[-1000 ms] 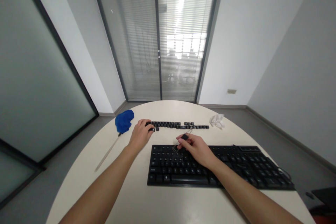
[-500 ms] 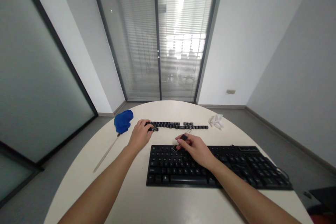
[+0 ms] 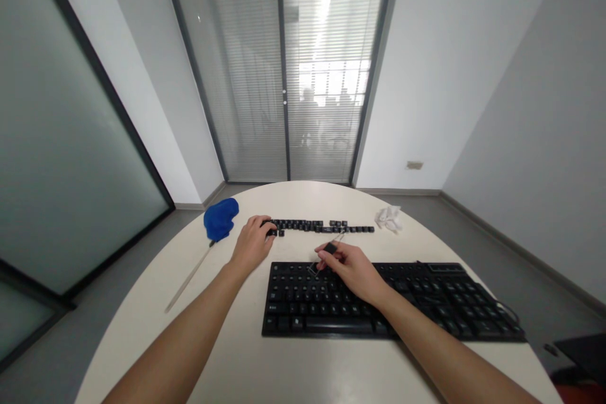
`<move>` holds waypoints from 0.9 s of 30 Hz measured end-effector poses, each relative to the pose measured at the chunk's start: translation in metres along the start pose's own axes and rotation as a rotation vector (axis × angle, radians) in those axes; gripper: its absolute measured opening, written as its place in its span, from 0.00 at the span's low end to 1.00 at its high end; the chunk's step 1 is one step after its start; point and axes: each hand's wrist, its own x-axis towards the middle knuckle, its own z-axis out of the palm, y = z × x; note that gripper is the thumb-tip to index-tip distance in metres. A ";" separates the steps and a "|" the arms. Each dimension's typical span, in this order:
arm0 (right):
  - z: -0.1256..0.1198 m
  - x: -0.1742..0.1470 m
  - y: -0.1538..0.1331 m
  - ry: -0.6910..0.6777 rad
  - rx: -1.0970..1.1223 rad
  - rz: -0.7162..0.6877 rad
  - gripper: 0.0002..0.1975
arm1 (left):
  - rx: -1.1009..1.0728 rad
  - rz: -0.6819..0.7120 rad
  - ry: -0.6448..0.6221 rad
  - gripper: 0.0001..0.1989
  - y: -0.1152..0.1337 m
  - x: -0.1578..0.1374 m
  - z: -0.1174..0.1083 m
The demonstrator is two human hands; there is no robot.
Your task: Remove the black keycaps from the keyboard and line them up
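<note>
A black keyboard [image 3: 326, 325] lies on the table, and bare switch stems show in its upper left rows where keycaps are off. In my right hand [image 3: 353, 268] is a wire keycap puller [image 3: 330, 247] with a dark handle. Its lower wire loop is over the keyboard's upper left part; whether a key is caught in it I cannot tell. My left hand [image 3: 253, 243] rests at the left end of a row of loose black keycaps [image 3: 298, 225], fingers bent round a keycap [image 3: 271, 232] there. The fingers partly hide that end of the row.
A blue cloth duster [image 3: 220, 219] with a thin pale stick lies on the left. Crumpled white tissue [image 3: 389, 219] sits at the back right. The keyboard cable [image 3: 507, 309] curls by the right edge of the round white table [image 3: 284, 372]. Glass doors stand beyond.
Both hands keep almost the same places, the right on the keycap puller and the left at the keycaps. The view has shifted very slightly.
</note>
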 end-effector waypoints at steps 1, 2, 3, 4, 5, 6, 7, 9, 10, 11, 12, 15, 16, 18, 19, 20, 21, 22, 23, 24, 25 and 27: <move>0.000 0.000 0.000 0.001 -0.003 0.000 0.16 | -0.003 0.005 -0.001 0.10 0.000 0.000 0.000; 0.000 0.000 0.000 0.000 -0.006 0.002 0.16 | -0.007 0.011 -0.001 0.11 0.001 0.001 0.000; 0.000 0.000 0.000 0.000 -0.006 0.005 0.16 | -0.013 0.020 -0.002 0.12 0.002 0.001 0.000; 0.000 0.001 0.000 0.000 -0.003 0.007 0.16 | -0.018 0.030 -0.003 0.13 0.003 0.001 0.000; 0.000 0.000 0.000 0.000 0.001 0.009 0.16 | -0.023 0.042 -0.007 0.13 0.005 0.002 0.001; 0.000 0.000 0.000 0.000 0.004 0.010 0.17 | -0.026 0.053 -0.012 0.13 0.006 0.002 0.001; 0.000 0.000 0.000 0.000 0.005 0.012 0.17 | -0.027 0.060 -0.016 0.13 0.007 0.003 0.001; 0.000 -0.001 -0.002 0.000 -0.001 0.013 0.17 | -0.025 0.063 -0.020 0.11 0.010 0.004 0.002; 0.000 -0.001 -0.002 0.001 -0.007 0.013 0.16 | -0.023 0.060 -0.021 0.11 0.010 0.005 0.003; 0.000 -0.001 -0.003 0.004 -0.013 0.011 0.16 | -0.021 0.055 -0.021 0.10 0.011 0.006 0.003; 0.000 -0.001 -0.003 0.006 -0.016 0.009 0.16 | -0.020 0.051 -0.022 0.09 0.012 0.006 0.003; 0.000 -0.001 -0.003 0.009 -0.017 0.006 0.16 | -0.025 0.047 -0.022 0.07 0.012 0.007 0.003; 0.000 -0.001 -0.003 0.010 -0.017 0.006 0.16 | -0.028 0.046 -0.020 0.06 0.012 0.007 0.003; 0.000 -0.001 -0.003 0.011 -0.014 0.005 0.16 | -0.031 0.043 -0.015 0.06 0.012 0.007 0.003; 0.000 -0.001 -0.003 0.012 -0.012 0.003 0.16 | -0.030 0.042 -0.013 0.06 0.012 0.006 0.003; 0.000 -0.001 -0.003 0.012 -0.010 0.001 0.16 | -0.028 0.042 -0.013 0.06 0.011 0.006 0.003; 0.000 -0.001 -0.003 0.010 -0.008 -0.001 0.16 | -0.025 0.042 -0.014 0.06 0.011 0.006 0.003; 0.000 -0.001 -0.003 0.009 -0.006 -0.002 0.16 | -0.023 0.042 -0.016 0.05 0.011 0.006 0.003; 0.000 -0.001 -0.003 0.007 -0.005 -0.001 0.16 | -0.022 0.042 -0.017 0.05 0.010 0.006 0.003; 0.000 -0.001 -0.003 0.007 -0.006 0.000 0.16 | -0.024 0.041 -0.018 0.06 0.010 0.005 0.003; 0.000 -0.001 -0.002 0.007 -0.008 0.002 0.16 | -0.028 0.040 -0.017 0.06 0.010 0.005 0.003; 0.000 -0.001 -0.002 0.010 -0.017 0.005 0.16 | -0.032 0.040 -0.016 0.06 0.010 0.005 0.003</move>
